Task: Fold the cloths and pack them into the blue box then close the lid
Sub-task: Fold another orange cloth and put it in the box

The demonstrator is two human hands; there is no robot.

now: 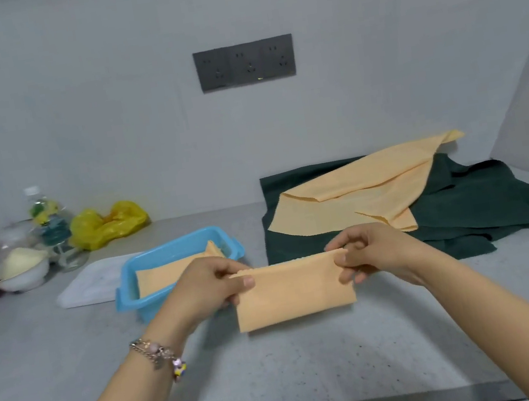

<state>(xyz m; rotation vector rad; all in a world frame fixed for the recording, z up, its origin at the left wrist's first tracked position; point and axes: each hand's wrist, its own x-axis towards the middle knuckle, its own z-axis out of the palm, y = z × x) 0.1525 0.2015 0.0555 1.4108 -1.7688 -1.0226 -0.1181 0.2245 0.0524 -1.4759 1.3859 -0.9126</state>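
While left hand [209, 287] and right hand [370, 254] pinch top corners of folded orange cloth [293, 294], cloth hangs between them just above counter [283, 370]. Step in hand, by judgement: fold done, packing next. Blue box [174, 249] just left, open, one orange cloth already inside; white lid [92, 283] flat beside it. Next move: carry left, lay flat. Farther right: unfolded orange cloth [369, 190] atop dark green cloths [484, 200].

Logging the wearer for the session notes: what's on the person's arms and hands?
Both forearms are bare, with no sleeves and no gloves. The left hand has a silver chain bracelet at the wrist, strung with pale beads and a small colourful charm. The right hand and its wrist show nothing worn.
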